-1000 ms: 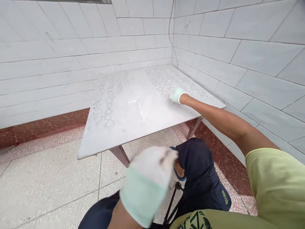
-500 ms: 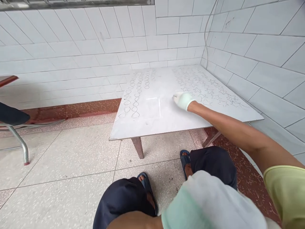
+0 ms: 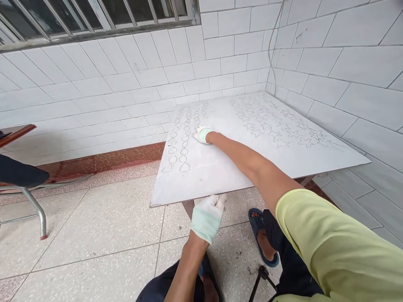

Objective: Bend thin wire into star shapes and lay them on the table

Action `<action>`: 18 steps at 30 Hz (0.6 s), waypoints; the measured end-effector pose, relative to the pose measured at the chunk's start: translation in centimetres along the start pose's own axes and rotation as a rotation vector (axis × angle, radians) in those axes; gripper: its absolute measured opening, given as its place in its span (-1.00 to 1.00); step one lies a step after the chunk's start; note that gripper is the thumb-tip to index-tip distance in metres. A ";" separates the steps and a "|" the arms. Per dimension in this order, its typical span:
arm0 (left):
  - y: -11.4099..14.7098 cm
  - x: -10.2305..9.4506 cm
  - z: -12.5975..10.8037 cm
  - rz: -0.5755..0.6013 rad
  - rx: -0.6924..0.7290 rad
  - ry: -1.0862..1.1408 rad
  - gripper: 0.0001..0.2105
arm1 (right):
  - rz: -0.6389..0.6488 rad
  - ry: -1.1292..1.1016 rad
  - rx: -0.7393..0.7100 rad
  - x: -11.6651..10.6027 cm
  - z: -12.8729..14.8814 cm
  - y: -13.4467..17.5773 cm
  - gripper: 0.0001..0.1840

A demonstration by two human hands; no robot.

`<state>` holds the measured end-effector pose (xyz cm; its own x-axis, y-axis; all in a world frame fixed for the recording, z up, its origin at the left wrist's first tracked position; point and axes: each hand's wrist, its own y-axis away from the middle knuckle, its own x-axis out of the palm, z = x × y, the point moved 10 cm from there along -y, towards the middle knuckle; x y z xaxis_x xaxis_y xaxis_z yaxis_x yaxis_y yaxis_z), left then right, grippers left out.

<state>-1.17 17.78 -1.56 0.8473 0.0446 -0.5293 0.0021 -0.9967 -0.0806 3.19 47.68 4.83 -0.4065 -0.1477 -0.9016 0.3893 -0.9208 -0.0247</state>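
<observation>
A low table with a white top [image 3: 226, 172] stands before me. My right hand [image 3: 203, 134], in a white glove with a pale green cuff, reaches over it with fingers pressed together on the surface. Whatever is between them is too small to make out. Close by are rows of thin dark figure-eight loops [image 3: 185, 144]; I cannot tell if they are wire or drawn lines. On the right half lie several thin star outlines [image 3: 267, 126]. My left hand [image 3: 208, 216], gloved alike, is closed at the front edge, its fingertips partly hidden.
White tiled walls [image 3: 233, 42] meet behind the table, with a cable [image 3: 271, 54] hanging in the corner. A barred window [image 3: 103, 16] is at upper left. A metal-legged seat [image 3: 39, 214] stands left. A black stand [image 3: 262, 272] is on the floor between my feet.
My right hand has moved left across the table to the figure-eight rows. My left hand has come up from near my lap to the front edge. The view has tilted up slightly.
</observation>
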 end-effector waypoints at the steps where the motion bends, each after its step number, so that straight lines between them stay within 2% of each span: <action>1: 0.4 -0.2 0.2 -0.009 -0.012 -0.031 -0.63 | 0.003 0.028 0.002 0.4 -0.3 0.3 -0.34; 4: 1.2 -0.4 0.2 0.013 -0.018 -0.204 -0.61 | 0.002 0.115 -0.010 1.4 -1.3 3.2 -0.40; 6: 1.4 0.1 -0.2 0.081 0.013 -0.303 -0.62 | -0.009 0.161 -0.032 2.0 -2.1 7.1 -0.40; 7: 1.4 -0.1 -0.2 0.071 0.009 -0.323 -0.63 | -0.020 0.181 -0.075 2.2 -2.1 9.5 -0.39; 11: 1.6 -0.4 -0.4 0.057 -0.019 -0.324 -0.74 | -0.054 0.218 -0.169 2.8 -2.1 19.7 -0.39; 13: 1.9 -0.6 -0.6 0.054 -0.033 -0.332 -0.71 | -0.129 0.258 -0.256 2.7 -1.3 24.1 -0.43; 16: 2.8 -1.2 0.2 0.028 -0.156 -0.256 -0.59 | -0.272 0.347 -0.317 2.4 -0.7 28.5 -0.44; 18: 3.7 -1.7 0.9 -0.011 -0.232 -0.161 -0.57 | -0.286 0.407 -0.341 3.1 -0.7 30.0 -0.55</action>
<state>-3.07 14.12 -1.78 0.7514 0.0469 -0.6582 0.1477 -0.9841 0.0986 14.20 19.83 1.04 -0.2113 0.3007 -0.9300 0.5819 -0.7259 -0.3668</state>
